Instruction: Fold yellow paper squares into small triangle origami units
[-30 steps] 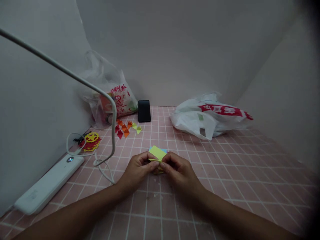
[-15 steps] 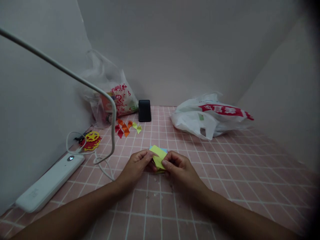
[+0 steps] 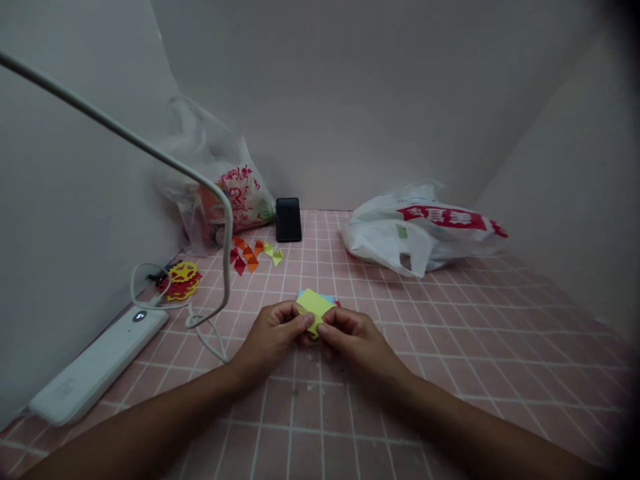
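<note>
— Pink tiled tabletop point(image 3: 450, 347) in a grey-walled corner, a lamp arm point(image 3: 150, 150) arching over from the left. What has changed?

— Half a second ago the yellow paper square point(image 3: 314, 303) hung lower between the hands, one flap turned down toward the person. Now it sits flatter and higher, so a crease looks just pressed in.

— And the hands?

— The left hand point(image 3: 273, 333) and right hand point(image 3: 350, 337) each pinch its near edge, fingertips almost meeting, over a blue sheet point(image 3: 327, 298).

— Which way does it point?

— A corner aims away, toward the black phone point(image 3: 289, 219) — no clear long axis, being roughly square.
</note>
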A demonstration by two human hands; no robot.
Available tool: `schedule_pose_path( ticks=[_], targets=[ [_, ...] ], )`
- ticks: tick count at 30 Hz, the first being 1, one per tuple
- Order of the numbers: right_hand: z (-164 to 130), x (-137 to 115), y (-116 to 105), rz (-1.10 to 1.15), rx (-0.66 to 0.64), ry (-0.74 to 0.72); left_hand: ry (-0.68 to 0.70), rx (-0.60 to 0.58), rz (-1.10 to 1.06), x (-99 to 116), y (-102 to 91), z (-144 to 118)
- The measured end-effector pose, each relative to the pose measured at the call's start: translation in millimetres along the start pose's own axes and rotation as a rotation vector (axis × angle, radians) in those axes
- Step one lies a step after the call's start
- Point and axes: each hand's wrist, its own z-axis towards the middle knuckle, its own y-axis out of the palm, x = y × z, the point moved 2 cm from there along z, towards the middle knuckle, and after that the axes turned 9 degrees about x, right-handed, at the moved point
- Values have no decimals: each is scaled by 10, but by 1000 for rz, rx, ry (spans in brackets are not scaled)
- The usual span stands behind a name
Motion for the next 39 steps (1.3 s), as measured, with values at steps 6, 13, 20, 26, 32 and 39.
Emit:
schedule_pose_path(
  ticks=[6, 13, 20, 26, 32, 39],
  targets=[
    [-14, -56, -4, -100, 20, -51, 7, 12, -54, 8, 14, -13],
    [0, -104, -48, -429, 18, -334, 15, -21, 8, 76, 25, -9],
    [28, -110, -86, -365, 88, -313, 22, 36, -53, -18, -11, 25],
    [21, -113, -95, -466, 85, -399, 98, -24, 22, 41, -14, 28],
    [-34, -143, -103, -594, 152, -614, 133, 5, 9, 60, -17, 16],
    [-132, -156, -110, -905, 112, -1087, -84, -12, -167, -3, 0, -9]
  ],
)
